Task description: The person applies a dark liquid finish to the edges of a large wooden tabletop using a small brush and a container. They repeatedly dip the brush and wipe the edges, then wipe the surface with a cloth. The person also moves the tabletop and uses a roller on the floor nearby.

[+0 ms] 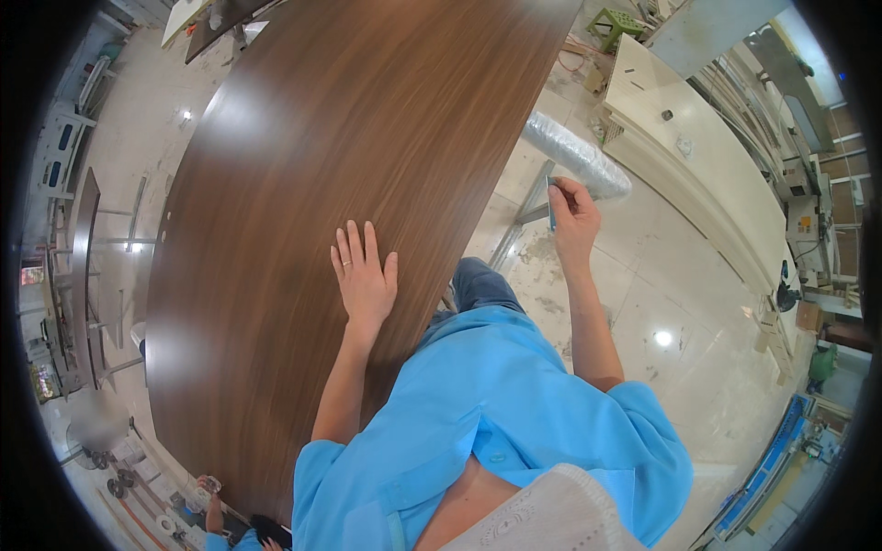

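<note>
A large dark brown wood-grain panel (303, 156) stretches out in front of me and to my left. My left hand (366, 280) lies flat on it near the right edge, palm down, fingers stretched and holding nothing. Off to the right, beyond the panel's edge and above the floor, my right hand (575, 213) is closed in a pinch. Between thumb and fingers it grips a thin flat blade-like piece (551, 204), seen nearly edge-on, grey with some blue. Its exact kind is unclear.
A roll of clear plastic wrap (579, 156) lies beside a metal frame (524, 216) right of the panel. Stacked cream boards (689, 138) stand farther right, with a green stool (614, 28) behind. At lower left, another person's hand (213, 500) is near the panel's edge.
</note>
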The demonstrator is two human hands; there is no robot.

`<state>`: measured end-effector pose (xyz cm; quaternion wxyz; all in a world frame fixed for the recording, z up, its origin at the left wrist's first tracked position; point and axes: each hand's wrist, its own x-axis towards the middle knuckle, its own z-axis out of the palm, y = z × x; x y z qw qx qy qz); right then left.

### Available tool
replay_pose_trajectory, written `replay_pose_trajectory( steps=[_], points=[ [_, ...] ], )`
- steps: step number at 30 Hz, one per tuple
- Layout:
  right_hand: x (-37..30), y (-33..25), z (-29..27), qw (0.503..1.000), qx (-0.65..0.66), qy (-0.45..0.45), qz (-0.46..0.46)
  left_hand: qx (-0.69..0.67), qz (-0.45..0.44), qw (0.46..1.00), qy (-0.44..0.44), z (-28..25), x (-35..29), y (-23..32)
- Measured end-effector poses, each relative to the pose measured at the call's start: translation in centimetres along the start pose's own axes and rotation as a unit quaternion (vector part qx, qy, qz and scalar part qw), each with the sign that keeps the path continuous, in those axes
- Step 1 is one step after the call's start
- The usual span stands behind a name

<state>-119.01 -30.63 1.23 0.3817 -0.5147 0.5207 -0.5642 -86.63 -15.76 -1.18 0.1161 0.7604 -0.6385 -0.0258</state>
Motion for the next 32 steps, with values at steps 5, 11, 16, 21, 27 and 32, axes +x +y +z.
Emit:
replay_pose_trajectory(
  steps=[5, 11, 16, 21, 27, 32],
  points=[
    [3.4, 0.0, 2.6, 1.0, -0.01, -0.022, 0.005, -0.009, 0.028, 0.999, -0.02, 0.4, 3.8, 2.1],
    [11.5, 1.0, 4.8, 0.995, -0.063, -0.074, -0.035, -0.003, 0.063, 0.997, -0.044, 2.0, 11.9, 7.8],
    [20.7, 2.6, 3.7, 0.996, -0.056, -0.067, -0.016, -0.015, 0.082, 0.993, -0.086, 3.8, 20.1, 14.2],
    [28.3, 5.3, 1.7, 0.998, -0.016, -0.045, 0.036, -0.017, 0.124, 0.988, -0.094, 5.6, 25.4, 19.0],
    [35.3, 8.8, 0.0, 0.996, -0.067, -0.05, 0.019, -0.002, 0.132, 0.982, -0.131, 5.7, 27.4, 21.0],
    [39.6, 10.8, 3.8, 0.993, -0.063, -0.096, 0.029, -0.028, 0.105, 0.983, -0.15, 5.3, 27.1, 20.9]
  ],
)
